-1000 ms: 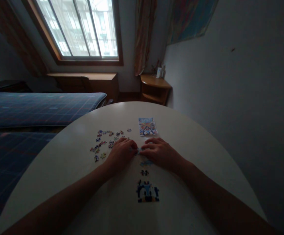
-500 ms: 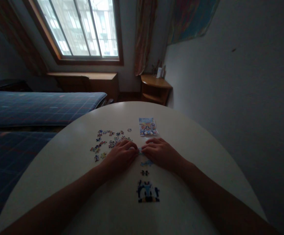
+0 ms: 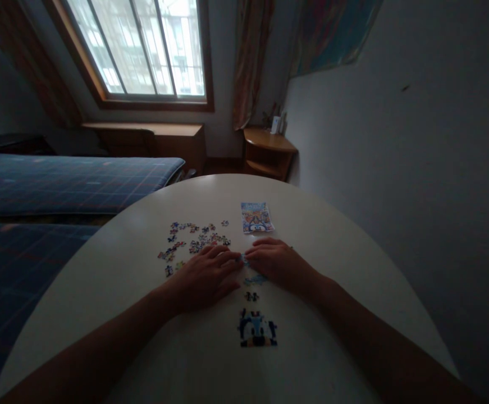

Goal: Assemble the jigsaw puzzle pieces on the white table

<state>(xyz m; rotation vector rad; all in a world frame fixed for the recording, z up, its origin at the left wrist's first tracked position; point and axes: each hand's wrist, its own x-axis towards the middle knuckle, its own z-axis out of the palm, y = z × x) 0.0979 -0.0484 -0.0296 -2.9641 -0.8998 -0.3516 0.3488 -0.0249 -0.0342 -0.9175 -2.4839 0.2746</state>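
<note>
Small light-blue jigsaw puzzle pieces (image 3: 245,259) lie on the white table between my fingertips. My left hand (image 3: 213,275) rests low over the table, its thumb spread away and its index fingertip touching their left side. My right hand (image 3: 280,262) has its fingers together, pressed on the right side of these pieces; its fingertips partly cover them. Just below lie joined light-blue pieces (image 3: 255,279), then a small dark pair of pieces (image 3: 251,296). Nearest me is an assembled puzzle section (image 3: 257,330) with a blue cartoon face.
Several loose puzzle pieces (image 3: 200,242) are scattered beyond and left of my left hand. A printed picture sheet (image 3: 256,217) lies beyond my hands. The round white table (image 3: 332,235) stands beside a plaid-covered bed (image 3: 76,182) and a wall at right.
My left thumb has moved out from under the hand toward me, and the left fingers have flattened. The right hand stays at the light-blue pieces. The view has shifted slightly.
</note>
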